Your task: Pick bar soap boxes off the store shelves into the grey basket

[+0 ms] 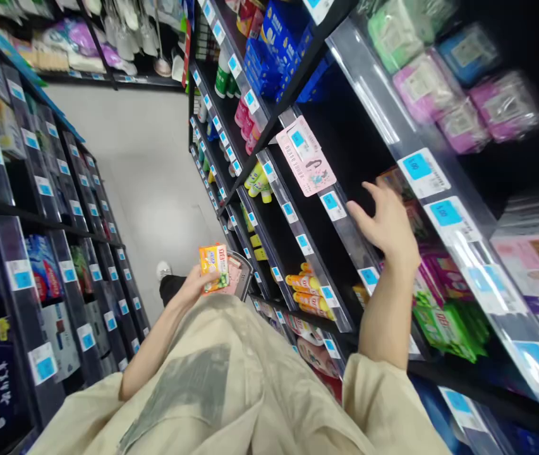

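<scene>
My left hand (195, 284) is closed around orange-and-white wrapped packets (214, 262) that look like soap bars, held in front of my waist. Just behind them shows part of a grey-rimmed container (245, 278) with something pink in it; most of it is hidden. My right hand (383, 221) reaches into the right-hand shelf with thumb and fingers apart, holding nothing I can see. Beyond its fingers are partly hidden, brownish-orange packs (395, 181). Green packets (447, 328) and magenta packets (440, 278) lie on the same shelf, beside my forearm.
Shelves line both sides of a narrow aisle with a pale floor (136, 151). A pink card (306, 156) and price tags (333, 205) stick out along the right shelf edge. Orange bottles (311, 294) lie lower down. Wrapped pink packs (430, 86) sit above. Toothpaste-like boxes (44, 265) stand left.
</scene>
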A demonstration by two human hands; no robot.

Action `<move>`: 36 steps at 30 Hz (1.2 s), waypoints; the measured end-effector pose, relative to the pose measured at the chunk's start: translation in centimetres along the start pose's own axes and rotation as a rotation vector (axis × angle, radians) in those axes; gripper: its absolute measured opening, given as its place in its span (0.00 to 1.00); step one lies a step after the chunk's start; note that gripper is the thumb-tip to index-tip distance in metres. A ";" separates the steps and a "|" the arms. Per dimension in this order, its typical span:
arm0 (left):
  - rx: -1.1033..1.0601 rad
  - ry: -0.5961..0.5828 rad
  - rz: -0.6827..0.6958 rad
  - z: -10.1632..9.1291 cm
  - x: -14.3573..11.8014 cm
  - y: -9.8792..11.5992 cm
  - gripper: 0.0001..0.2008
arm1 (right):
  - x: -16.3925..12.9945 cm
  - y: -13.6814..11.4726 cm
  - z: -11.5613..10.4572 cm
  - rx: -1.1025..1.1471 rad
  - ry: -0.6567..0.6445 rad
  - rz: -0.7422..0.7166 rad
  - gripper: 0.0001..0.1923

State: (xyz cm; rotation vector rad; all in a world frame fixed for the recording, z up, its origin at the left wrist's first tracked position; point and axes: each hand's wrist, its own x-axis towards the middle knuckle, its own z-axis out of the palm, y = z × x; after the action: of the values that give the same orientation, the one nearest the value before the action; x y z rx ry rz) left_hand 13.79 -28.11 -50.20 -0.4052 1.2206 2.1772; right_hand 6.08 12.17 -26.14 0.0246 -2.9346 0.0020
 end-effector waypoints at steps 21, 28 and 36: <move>0.518 -0.277 0.629 6.5 -3.9 -4.7 0.21 | -12.2 -13.4 5.4 0.755 -0.591 -0.323 0.22; 0.726 -0.270 0.747 5.3 -3.0 -4.7 0.28 | -8.1 -8.6 0.6 0.367 0.158 -0.259 0.16; 0.878 -0.286 0.595 1.0 -2.1 -7.0 0.19 | -0.4 -1.6 1.1 -0.117 0.174 0.197 0.25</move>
State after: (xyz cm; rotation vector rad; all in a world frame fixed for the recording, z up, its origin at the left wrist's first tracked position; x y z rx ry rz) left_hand 19.92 -25.22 -53.21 0.6807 2.1167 1.7630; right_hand 6.32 10.56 -27.28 -0.2684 -2.7454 -0.1307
